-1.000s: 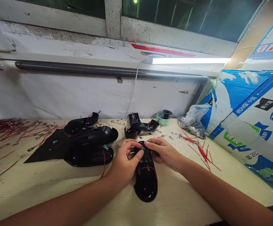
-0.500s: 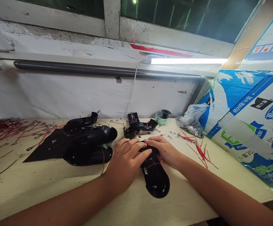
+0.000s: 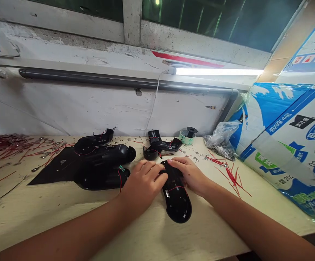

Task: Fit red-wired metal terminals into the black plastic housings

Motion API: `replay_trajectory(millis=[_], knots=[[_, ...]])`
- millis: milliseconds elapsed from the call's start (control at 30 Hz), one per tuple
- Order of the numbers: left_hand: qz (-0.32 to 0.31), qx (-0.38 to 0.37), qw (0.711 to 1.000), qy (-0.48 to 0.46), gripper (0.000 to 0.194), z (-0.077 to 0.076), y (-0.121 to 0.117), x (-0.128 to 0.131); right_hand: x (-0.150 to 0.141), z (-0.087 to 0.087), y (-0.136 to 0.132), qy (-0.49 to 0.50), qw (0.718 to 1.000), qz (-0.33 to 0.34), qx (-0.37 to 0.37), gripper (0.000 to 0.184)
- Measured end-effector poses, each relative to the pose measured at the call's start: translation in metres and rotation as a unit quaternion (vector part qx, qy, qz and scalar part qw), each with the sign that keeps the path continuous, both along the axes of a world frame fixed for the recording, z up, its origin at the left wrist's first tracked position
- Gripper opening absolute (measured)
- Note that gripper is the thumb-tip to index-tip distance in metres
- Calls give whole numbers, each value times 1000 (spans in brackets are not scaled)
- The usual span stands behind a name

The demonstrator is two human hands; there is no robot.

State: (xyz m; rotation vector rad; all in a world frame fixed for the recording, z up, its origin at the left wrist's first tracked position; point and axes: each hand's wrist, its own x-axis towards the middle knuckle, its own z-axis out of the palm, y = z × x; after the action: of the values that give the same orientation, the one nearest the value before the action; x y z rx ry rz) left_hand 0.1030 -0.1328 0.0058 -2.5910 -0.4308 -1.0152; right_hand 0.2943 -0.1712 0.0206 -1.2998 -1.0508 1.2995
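- The black shell point(image 3: 177, 208) is held over the front part of the desk point(image 3: 209, 232), its hollow side turned up; whether the desk is touched by it cannot be made out.
- Its far right edge is held in the grip of the right hand point(image 3: 191, 174), with the thumb laid on the rim.
- The far left part is touched by the bent fingers of the left hand point(image 3: 143, 179); their tips are partly hidden, so whether anything is pinched in that grip is not shown.
- The thin red wire point(image 3: 176, 187) inside the shell could be snagged or pulled loose if it is caught by a finger.
- The smooth shell could be tipped or slid if it is pushed harder on one side.
- The green board point(image 3: 122, 168) near the left hand could be knocked, or its wire tugged, if the wrist is swung left.
- Small shiny bits are kept in the clear bag point(image 3: 222, 139); they could be spilled if it is bumped.
- Red wire is held by the shell too, like a little boat.
- The inside of the blue and white box point(image 3: 290, 145) cannot be seen.
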Motion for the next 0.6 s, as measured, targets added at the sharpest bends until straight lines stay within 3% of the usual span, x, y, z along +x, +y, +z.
replay_trajectory(millis=[200, 400, 600], knots=[[20, -34, 999, -17, 30, -8, 4, 1, 0, -1, 0, 7, 1000, -8, 5, 40], [52, -12, 999, 3, 29, -7, 6, 0, 2, -2, 1, -18, 999, -37, 34, 41], [70, -48, 996, 16, 25, -6, 6, 0, 5, -2, 2, -25, 996, -61, 63, 42]])
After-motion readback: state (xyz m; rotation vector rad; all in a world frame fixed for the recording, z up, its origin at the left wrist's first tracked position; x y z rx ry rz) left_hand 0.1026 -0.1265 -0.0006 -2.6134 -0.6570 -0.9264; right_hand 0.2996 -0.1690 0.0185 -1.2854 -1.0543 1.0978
